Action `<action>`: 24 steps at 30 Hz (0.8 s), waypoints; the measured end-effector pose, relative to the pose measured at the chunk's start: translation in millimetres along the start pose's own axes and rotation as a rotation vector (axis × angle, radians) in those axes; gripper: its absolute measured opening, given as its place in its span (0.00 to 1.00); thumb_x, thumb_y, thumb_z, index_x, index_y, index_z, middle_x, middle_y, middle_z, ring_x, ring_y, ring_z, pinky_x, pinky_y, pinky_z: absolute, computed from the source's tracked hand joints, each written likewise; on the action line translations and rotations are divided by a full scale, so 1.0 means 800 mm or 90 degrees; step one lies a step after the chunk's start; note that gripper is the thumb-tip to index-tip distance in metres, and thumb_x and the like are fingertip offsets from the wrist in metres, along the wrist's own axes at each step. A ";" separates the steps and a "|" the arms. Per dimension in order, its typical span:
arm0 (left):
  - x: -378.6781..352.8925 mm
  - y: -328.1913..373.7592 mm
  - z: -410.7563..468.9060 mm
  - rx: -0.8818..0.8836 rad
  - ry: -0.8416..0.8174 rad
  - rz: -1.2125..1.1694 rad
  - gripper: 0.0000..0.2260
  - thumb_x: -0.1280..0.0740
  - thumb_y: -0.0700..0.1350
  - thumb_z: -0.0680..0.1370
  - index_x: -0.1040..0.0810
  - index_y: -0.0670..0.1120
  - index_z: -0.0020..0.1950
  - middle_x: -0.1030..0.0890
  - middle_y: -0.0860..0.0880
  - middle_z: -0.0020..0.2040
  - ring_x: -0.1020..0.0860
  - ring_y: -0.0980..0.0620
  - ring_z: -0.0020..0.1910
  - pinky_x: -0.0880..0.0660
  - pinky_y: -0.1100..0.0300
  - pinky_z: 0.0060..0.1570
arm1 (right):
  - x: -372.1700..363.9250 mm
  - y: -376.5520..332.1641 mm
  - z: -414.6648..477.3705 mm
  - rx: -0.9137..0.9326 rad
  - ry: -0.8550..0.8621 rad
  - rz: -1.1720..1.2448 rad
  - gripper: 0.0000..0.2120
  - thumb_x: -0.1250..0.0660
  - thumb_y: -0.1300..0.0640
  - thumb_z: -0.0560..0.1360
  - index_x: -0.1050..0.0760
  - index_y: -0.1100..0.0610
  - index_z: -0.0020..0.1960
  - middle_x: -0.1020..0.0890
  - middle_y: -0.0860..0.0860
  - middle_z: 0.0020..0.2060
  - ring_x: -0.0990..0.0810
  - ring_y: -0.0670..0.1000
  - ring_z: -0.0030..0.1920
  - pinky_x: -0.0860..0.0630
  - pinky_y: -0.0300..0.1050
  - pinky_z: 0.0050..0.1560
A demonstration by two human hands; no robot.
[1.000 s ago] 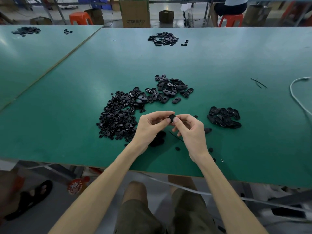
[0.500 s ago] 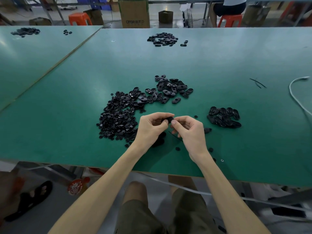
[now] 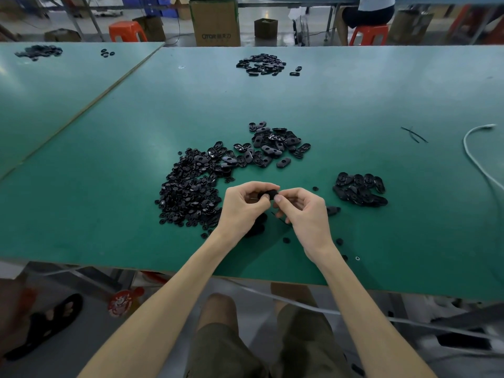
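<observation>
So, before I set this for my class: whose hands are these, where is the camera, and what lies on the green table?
No machine here: a person sits at the green table, wearing a wide-angle head camera that looks forward and down. The left hand and right hand together pinch one small black part above the table. On it lie a heap of small black pieces, a pile of oval black shells behind that, a smaller group to the right, and a white cable at the far right.
</observation>
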State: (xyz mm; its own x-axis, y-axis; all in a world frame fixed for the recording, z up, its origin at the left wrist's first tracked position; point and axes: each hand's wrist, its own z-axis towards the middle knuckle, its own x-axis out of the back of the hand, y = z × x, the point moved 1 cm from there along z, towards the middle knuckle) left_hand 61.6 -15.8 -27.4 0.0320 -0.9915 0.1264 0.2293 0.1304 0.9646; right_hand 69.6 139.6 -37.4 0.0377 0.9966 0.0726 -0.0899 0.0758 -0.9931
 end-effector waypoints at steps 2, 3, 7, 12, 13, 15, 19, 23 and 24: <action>0.001 -0.001 0.000 0.004 0.000 -0.002 0.13 0.32 0.30 0.76 0.13 0.45 0.52 0.12 0.53 0.47 0.16 0.59 0.45 0.23 0.68 0.48 | 0.000 0.000 0.000 0.000 -0.002 0.002 0.02 0.27 0.60 0.79 0.16 0.56 0.48 0.13 0.50 0.37 0.16 0.46 0.35 0.24 0.36 0.34; 0.002 -0.001 0.000 0.010 -0.004 -0.010 0.13 0.31 0.30 0.77 0.13 0.45 0.52 0.12 0.53 0.47 0.16 0.58 0.46 0.22 0.67 0.49 | 0.000 0.000 0.000 -0.001 0.000 0.007 0.02 0.27 0.60 0.79 0.17 0.56 0.48 0.13 0.50 0.37 0.16 0.46 0.35 0.24 0.36 0.34; 0.006 -0.002 0.000 0.028 -0.033 -0.057 0.11 0.28 0.35 0.78 0.13 0.47 0.57 0.12 0.51 0.51 0.16 0.54 0.51 0.21 0.63 0.54 | 0.002 0.000 0.000 -0.004 0.029 0.051 0.03 0.28 0.61 0.80 0.17 0.56 0.48 0.13 0.49 0.38 0.17 0.46 0.34 0.24 0.38 0.34; 0.005 -0.002 0.000 0.034 -0.039 -0.062 0.12 0.28 0.35 0.78 0.14 0.49 0.57 0.12 0.51 0.53 0.15 0.53 0.54 0.22 0.64 0.54 | 0.002 0.002 0.001 -0.005 0.034 0.055 0.02 0.28 0.61 0.80 0.17 0.57 0.48 0.13 0.50 0.38 0.17 0.46 0.34 0.23 0.38 0.35; 0.004 -0.002 0.000 0.033 -0.038 -0.058 0.12 0.28 0.34 0.78 0.14 0.49 0.57 0.12 0.51 0.52 0.15 0.53 0.53 0.22 0.64 0.54 | 0.002 0.002 0.002 -0.007 0.035 0.056 0.02 0.28 0.61 0.80 0.17 0.57 0.48 0.13 0.50 0.38 0.17 0.46 0.34 0.23 0.38 0.35; 0.003 -0.002 0.001 0.030 -0.033 -0.047 0.13 0.28 0.33 0.78 0.14 0.49 0.56 0.12 0.52 0.52 0.15 0.53 0.52 0.22 0.65 0.53 | 0.003 0.002 0.001 -0.008 0.030 0.053 0.02 0.28 0.61 0.80 0.17 0.56 0.48 0.13 0.50 0.38 0.17 0.46 0.34 0.23 0.37 0.35; 0.005 0.002 0.004 0.031 -0.038 -0.014 0.12 0.28 0.33 0.78 0.14 0.46 0.57 0.12 0.51 0.51 0.15 0.53 0.51 0.21 0.64 0.53 | 0.002 0.001 0.001 -0.009 0.033 0.057 0.02 0.28 0.62 0.80 0.17 0.56 0.49 0.13 0.49 0.38 0.17 0.46 0.34 0.23 0.37 0.35; 0.000 0.027 0.029 0.001 -0.024 0.040 0.11 0.28 0.32 0.77 0.14 0.43 0.56 0.12 0.49 0.51 0.15 0.52 0.51 0.20 0.60 0.55 | 0.001 0.001 0.003 -0.019 0.053 0.071 0.04 0.29 0.61 0.81 0.17 0.53 0.54 0.13 0.48 0.41 0.17 0.46 0.36 0.22 0.38 0.37; -0.005 0.036 0.038 -0.005 -0.027 0.053 0.10 0.27 0.32 0.77 0.14 0.42 0.56 0.12 0.49 0.51 0.15 0.52 0.51 0.20 0.60 0.56 | 0.001 0.001 0.003 -0.023 0.053 0.068 0.05 0.30 0.61 0.82 0.17 0.53 0.54 0.13 0.47 0.41 0.17 0.45 0.37 0.22 0.38 0.38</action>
State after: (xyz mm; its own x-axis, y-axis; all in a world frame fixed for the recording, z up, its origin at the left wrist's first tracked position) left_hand 38.4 -7.8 7.2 0.0102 -0.9762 0.2164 0.2347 0.2127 0.9485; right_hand 67.3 140.3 -38.3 0.1129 0.9928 -0.0408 -0.0628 -0.0339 -0.9975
